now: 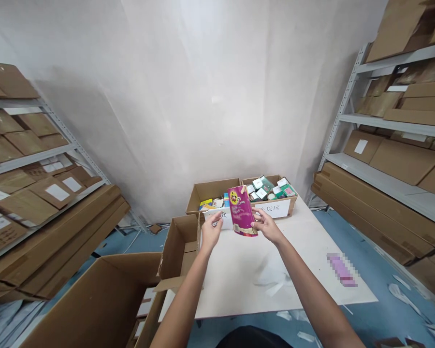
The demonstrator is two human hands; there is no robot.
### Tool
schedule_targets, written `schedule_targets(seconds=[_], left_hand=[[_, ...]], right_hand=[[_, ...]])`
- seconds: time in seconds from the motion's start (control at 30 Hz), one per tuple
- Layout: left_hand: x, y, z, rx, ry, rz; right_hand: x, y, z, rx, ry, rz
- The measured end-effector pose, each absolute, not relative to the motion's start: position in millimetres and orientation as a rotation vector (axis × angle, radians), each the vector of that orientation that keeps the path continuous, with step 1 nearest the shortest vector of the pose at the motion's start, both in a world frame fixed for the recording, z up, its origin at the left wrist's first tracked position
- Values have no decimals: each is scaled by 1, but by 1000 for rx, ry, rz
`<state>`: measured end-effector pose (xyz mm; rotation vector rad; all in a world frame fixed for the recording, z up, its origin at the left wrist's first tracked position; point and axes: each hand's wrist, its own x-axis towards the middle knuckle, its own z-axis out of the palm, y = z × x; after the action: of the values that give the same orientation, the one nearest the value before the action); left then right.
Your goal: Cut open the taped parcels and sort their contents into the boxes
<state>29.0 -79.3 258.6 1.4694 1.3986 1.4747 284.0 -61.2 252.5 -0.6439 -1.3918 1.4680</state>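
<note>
I hold a magenta snack pouch [241, 210] upright above the white table [293, 270]. My right hand [267, 226] grips its right edge near the bottom, fingers closed on it. My left hand [210, 231] is just left of the pouch, fingers curled, touching or nearly touching its left edge. Behind the pouch stand two open cardboard boxes with white paper labels: the left box [206, 193] holds a few colourful packs, the right box [275, 191] is filled with several small green and white cartons.
An open empty cardboard box [177, 246] stands at the table's left edge, and a bigger open carton [94, 299] is below it on the floor. Metal shelves with flat cardboard [29, 193] line the left, and more shelves [391, 145] the right. A blurred pink item [341, 269] lies on the table.
</note>
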Motion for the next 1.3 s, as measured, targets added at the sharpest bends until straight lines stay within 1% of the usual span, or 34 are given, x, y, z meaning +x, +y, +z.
schedule_targets(seconds=[0.1,0.2,0.37,0.43,0.53,0.6,0.73,0.8,1.1,1.3], left_hand=[[67,-87,255,1490,1162,1333],[90,-91,254,1426,1042,1390],[79,-88,262,1347,986,1480],[67,-89,267,1326,973,1450],[50,-90,274,1275,939,1356],[39,-90,275,1259,906,1289],[29,-87,275,1265,862,1183],[30,-85,274,1283,870,1130],[55,-74,248,1344,1056,1155],[68,-77,244,1366,1002,1040]], right_hand=[[263,-67,244,-674,-1462,1274],[248,-77,235,-713,-1625,1154],[246,-80,236,-689,-1799,1121],[252,-74,238,-774,-1762,1037],[269,-57,237,-967,-1533,889],[284,-46,235,-1017,-1384,968],[312,-37,233,-840,-1283,1418],[320,-38,233,-760,-1276,1544],[346,-48,220,-728,-1242,1677],[368,-50,214,-761,-1234,1695]])
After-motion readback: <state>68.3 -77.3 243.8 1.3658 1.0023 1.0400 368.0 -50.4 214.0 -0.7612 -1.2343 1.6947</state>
